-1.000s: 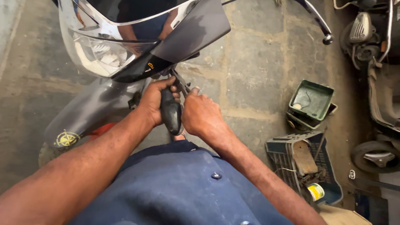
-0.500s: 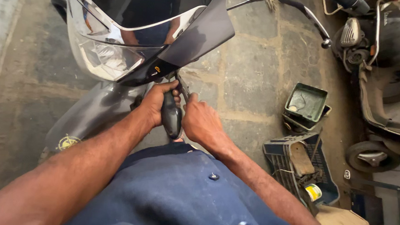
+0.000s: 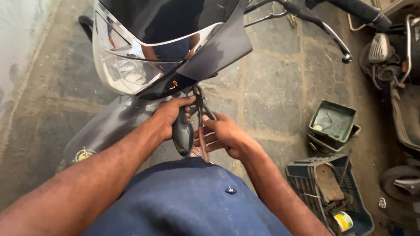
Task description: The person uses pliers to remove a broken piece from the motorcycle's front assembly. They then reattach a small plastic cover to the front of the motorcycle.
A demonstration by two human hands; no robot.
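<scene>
At centre frame, under the scooter's front panel (image 3: 166,39), the left hand (image 3: 169,118) is wrapped around a dark rounded part (image 3: 183,133). Just right, the right hand (image 3: 226,135) is clamped on red-handled pliers (image 3: 201,127). Best to steady the part and squeeze squarely.

The one camera sits on my head and looks steeply down past my chest, facing forward over the front of a scooter (image 3: 166,39) parked close before me. My forearms run up from the bottom edge, so the view is near, at arm's reach. The paved floor (image 3: 278,88) fills the background. No second view shares it.
</scene>
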